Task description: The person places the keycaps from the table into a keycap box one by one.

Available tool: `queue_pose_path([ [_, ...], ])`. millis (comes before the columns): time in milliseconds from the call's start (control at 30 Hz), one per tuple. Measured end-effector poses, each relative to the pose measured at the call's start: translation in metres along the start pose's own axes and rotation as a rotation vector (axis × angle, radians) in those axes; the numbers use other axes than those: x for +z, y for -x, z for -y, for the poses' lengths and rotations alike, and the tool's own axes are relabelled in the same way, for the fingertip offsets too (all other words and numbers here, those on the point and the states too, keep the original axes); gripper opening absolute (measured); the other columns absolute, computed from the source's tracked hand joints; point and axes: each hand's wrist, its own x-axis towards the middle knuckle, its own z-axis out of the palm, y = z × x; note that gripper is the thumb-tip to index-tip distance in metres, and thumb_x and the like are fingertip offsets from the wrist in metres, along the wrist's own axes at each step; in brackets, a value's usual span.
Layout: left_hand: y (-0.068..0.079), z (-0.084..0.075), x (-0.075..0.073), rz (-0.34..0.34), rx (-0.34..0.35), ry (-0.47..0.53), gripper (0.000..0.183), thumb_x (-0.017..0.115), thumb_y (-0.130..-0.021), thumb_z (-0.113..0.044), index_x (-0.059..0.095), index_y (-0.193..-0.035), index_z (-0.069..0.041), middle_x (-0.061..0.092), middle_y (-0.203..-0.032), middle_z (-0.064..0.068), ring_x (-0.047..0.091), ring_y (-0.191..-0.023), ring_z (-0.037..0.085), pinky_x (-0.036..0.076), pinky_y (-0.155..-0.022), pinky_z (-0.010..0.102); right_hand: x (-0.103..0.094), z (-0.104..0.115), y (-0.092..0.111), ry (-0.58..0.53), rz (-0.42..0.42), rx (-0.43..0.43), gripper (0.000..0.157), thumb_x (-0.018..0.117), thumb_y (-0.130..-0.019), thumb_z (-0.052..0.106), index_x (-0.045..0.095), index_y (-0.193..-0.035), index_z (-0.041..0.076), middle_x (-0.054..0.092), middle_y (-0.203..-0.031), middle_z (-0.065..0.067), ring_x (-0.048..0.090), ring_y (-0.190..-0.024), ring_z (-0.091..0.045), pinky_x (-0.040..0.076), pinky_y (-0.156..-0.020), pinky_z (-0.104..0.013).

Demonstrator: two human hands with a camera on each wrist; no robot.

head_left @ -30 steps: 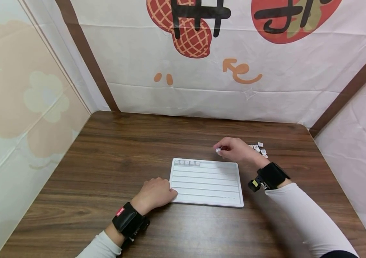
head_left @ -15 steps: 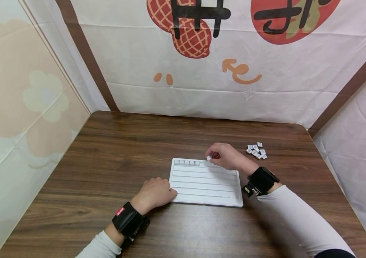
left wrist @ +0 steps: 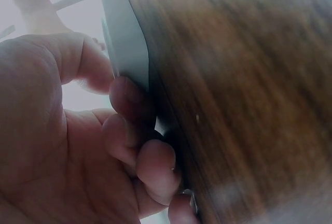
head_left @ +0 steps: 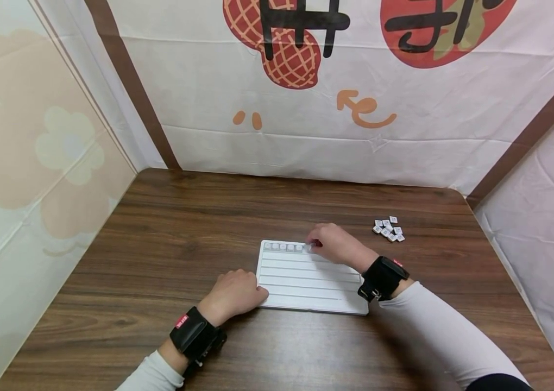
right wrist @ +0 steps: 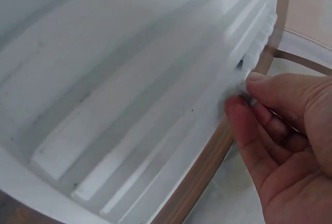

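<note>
A white rectangular board [head_left: 306,289] with raised ridges lies flat on the wooden table. Along its far ridge, at the left, stands a short row of small white square tiles [head_left: 283,247]. My left hand [head_left: 235,292] grips the board's left edge near the front corner, thumb on top and fingers curled at the side. At the right end of that row, my right hand [head_left: 338,245] pinches one more small white tile [right wrist: 236,92] between thumb and index finger. Its face is blurred and mostly covered by the fingertips.
Loose white tiles [head_left: 388,230] with dark marks lie in a small pile on the table [head_left: 199,217], right of and beyond the board. A printed white cloth [head_left: 199,98] hangs behind the table's far edge, with more cloth at both sides.
My right hand has carried the tile left and toward me, from beyond the board down to the row's end. The loose pile has come into full view. My left hand stays put.
</note>
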Motion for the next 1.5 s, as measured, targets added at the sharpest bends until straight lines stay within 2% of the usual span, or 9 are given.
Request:
queue_pose_path([
  [233, 0.0, 0.0, 0.001, -0.003, 0.002, -0.006, 0.037, 0.056, -0.086, -0.029, 0.047, -0.052, -0.016, 0.044, -0.057, -0.001, 0.044, -0.056, 0.019, 0.036, -0.059, 0.04, 0.003, 0.005, -0.002, 0.01, 0.0, 0.044, 0.01, 0.073, -0.09, 0.005, 0.076, -0.1, 0.005, 0.071, -0.095, -0.005, 0.062, -0.081, -0.013, 0.052, -0.072, -0.028],
  [433, 0.0, 0.001, 0.001, -0.007, 0.005, -0.013, 0.038, 0.056, -0.086, -0.029, 0.046, -0.052, -0.017, 0.043, -0.056, -0.002, 0.043, -0.056, 0.019, 0.036, -0.059, 0.04, 0.004, 0.008, -0.002, 0.051, 0.006, 0.046, 0.012, 0.073, -0.088, 0.002, 0.076, -0.099, 0.006, 0.069, -0.101, -0.007, 0.065, -0.087, -0.015, 0.053, -0.074, -0.029],
  [667, 0.0, 0.001, 0.0, -0.015, 0.014, -0.01, 0.039, 0.056, -0.085, -0.028, 0.043, -0.051, -0.016, 0.039, -0.056, -0.003, 0.042, -0.055, 0.018, 0.035, -0.057, 0.038, 0.006, 0.01, -0.001, 0.068, 0.014, 0.042, 0.01, 0.072, -0.089, 0.003, 0.075, -0.098, 0.007, 0.07, -0.098, -0.005, 0.066, -0.087, -0.015, 0.053, -0.074, -0.028],
  [800, 0.0, 0.001, 0.0, -0.012, 0.012, -0.011, 0.039, 0.056, -0.086, -0.028, 0.043, -0.051, -0.016, 0.04, -0.056, -0.002, 0.042, -0.055, 0.018, 0.036, -0.058, 0.038, 0.007, 0.012, -0.001, 0.047, 0.016, 0.062, 0.009, 0.072, -0.09, 0.004, 0.073, -0.099, 0.006, 0.07, -0.098, -0.006, 0.065, -0.086, -0.015, 0.053, -0.073, -0.029],
  [1100, 0.001, 0.0, -0.001, -0.004, 0.006, -0.008, 0.038, 0.055, -0.086, -0.028, 0.044, -0.051, -0.016, 0.04, -0.056, -0.002, 0.042, -0.055, 0.018, 0.036, -0.058, 0.039, 0.011, 0.017, -0.003, 0.077, 0.031, 0.115, 0.013, 0.072, -0.09, 0.005, 0.071, -0.104, 0.005, 0.067, -0.103, -0.008, 0.065, -0.09, -0.018, 0.054, -0.075, -0.032],
  [1500, 0.001, 0.0, -0.001, 0.004, 0.009, -0.012, 0.037, 0.055, -0.086, -0.028, 0.047, -0.052, -0.016, 0.045, -0.057, -0.001, 0.045, -0.056, 0.019, 0.037, -0.06, 0.041, 0.016, 0.019, -0.006, 0.073, 0.002, 0.089, 0.013, 0.07, -0.091, 0.005, 0.067, -0.103, 0.007, 0.065, -0.101, -0.006, 0.063, -0.088, -0.016, 0.053, -0.074, -0.031],
])
